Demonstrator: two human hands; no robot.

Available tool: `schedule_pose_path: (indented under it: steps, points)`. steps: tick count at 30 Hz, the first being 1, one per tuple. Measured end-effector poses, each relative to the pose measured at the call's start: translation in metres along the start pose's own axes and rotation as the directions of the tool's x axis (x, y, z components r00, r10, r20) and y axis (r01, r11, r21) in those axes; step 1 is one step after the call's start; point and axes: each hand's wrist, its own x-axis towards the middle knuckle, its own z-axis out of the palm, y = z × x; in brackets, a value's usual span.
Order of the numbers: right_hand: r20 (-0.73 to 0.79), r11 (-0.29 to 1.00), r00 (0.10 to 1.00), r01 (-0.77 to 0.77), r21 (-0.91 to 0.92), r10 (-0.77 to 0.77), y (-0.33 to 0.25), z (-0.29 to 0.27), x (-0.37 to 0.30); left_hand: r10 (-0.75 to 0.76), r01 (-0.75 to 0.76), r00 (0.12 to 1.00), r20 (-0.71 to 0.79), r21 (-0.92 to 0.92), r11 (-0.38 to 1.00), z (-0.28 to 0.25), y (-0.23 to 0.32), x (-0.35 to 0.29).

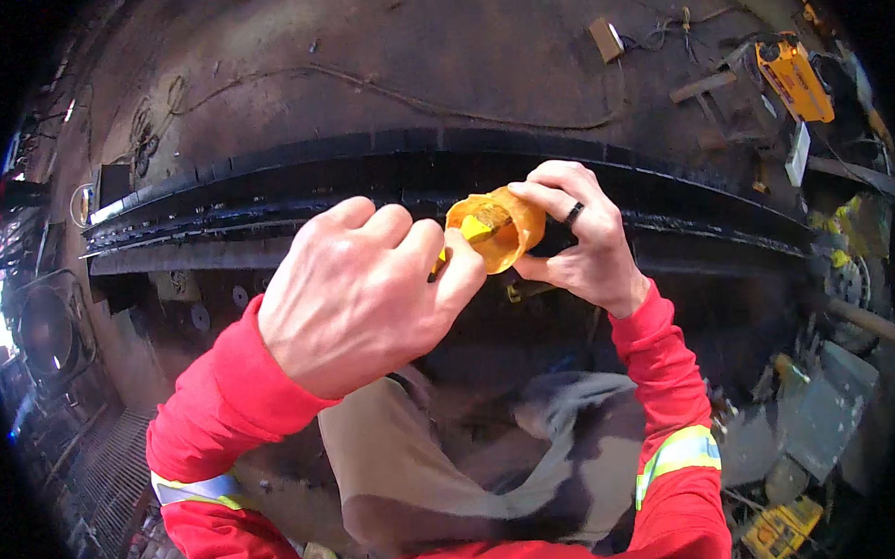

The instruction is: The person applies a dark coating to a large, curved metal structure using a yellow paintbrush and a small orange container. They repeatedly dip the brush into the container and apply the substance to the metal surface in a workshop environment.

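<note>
Bare-handed at the middle of the frame, you held an orange cup [531, 223] in your right hand [589, 237], its open mouth tipped toward the left of the picture. Your right fingers and thumb gripped the cup's far side, a dark ring [573, 213] showing on one finger. Your left hand [354, 283], curled into a fist with thumb and forefinger pinched together, grasped a yellow piece [477, 228] that reached inside the cup's rim; its full shape was hidden by your fingers. Red sleeves [657, 356] with reflective bands [685, 452] covered your forearms.

Behind your hands, a long dark beam [190, 257] crossed the frame from left to right, bowed by the lens. Beyond it, a cable [367, 82] snaked over the brown floor [439, 33] along the upper part of the picture. An orange machine [793, 80] stood at upper right, a grey panel [834, 404] lay amid clutter at lower right, and a yellow object [782, 532] sat near the bottom right corner.
</note>
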Motion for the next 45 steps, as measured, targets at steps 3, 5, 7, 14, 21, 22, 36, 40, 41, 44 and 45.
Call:
schedule_pose_path:
  steps: [3,5,7,14,21,22,36,40,41,44,45]
  points:
    - [0.04,0.987,0.991,0.13,-0.097,-0.127,0.012,0.011,0.007,-0.002,0.003,1.0,0.004,-0.242,0.97,0.011,-0.012,-0.008]
    - [-0.007,0.97,0.979,0.199,-0.137,-0.202,0.013,0.016,0.013,-0.088,0.071,0.996,-0.032,-0.351,0.934,0.003,-0.022,-0.024]
    - [-0.026,0.958,0.968,0.243,-0.151,-0.25,0.013,0.019,0.012,-0.131,0.085,0.976,-0.173,-0.251,0.964,0.017,-0.012,-0.038]
    - [0.069,0.9,0.924,0.381,-0.213,-0.375,0.003,0.035,-0.009,-0.077,0.092,0.99,-0.122,0.124,0.988,0.043,0.046,-0.053]
    - [0.002,0.93,0.959,0.276,-0.245,-0.284,-0.006,0.047,-0.041,-0.362,0.282,0.932,0.032,-0.694,0.662,0.066,0.015,-0.079]
    - [-0.023,0.932,0.963,0.255,-0.259,-0.27,-0.008,0.048,-0.046,-0.455,0.345,0.887,0.075,-0.762,0.548,0.074,0.015,-0.089]
    - [-0.069,0.977,0.992,0.093,-0.191,-0.108,-0.023,0.075,-0.041,-0.712,-0.057,0.654,0.257,-0.921,-0.385,0.148,0.037,-0.142]
    - [-0.049,0.99,0.997,0.06,-0.128,-0.066,-0.029,0.071,-0.034,-0.716,-0.11,0.667,0.204,-0.924,-0.366,0.149,0.033,-0.137]
    - [-0.032,0.991,0.998,0.054,-0.121,-0.058,-0.032,0.07,-0.033,-0.723,-0.114,0.662,0.198,-0.927,-0.358,0.146,0.031,-0.139]
    - [0.035,0.998,0.999,-0.013,-0.068,0.016,-0.032,0.078,-0.033,-0.758,-0.224,0.638,0.133,-0.91,-0.348,0.129,0.025,-0.142]
    - [0.056,0.998,0.997,-0.059,-0.026,0.06,-0.031,0.077,-0.035,-0.771,-0.257,0.627,0.112,-0.904,-0.341,0.128,0.02,-0.14]
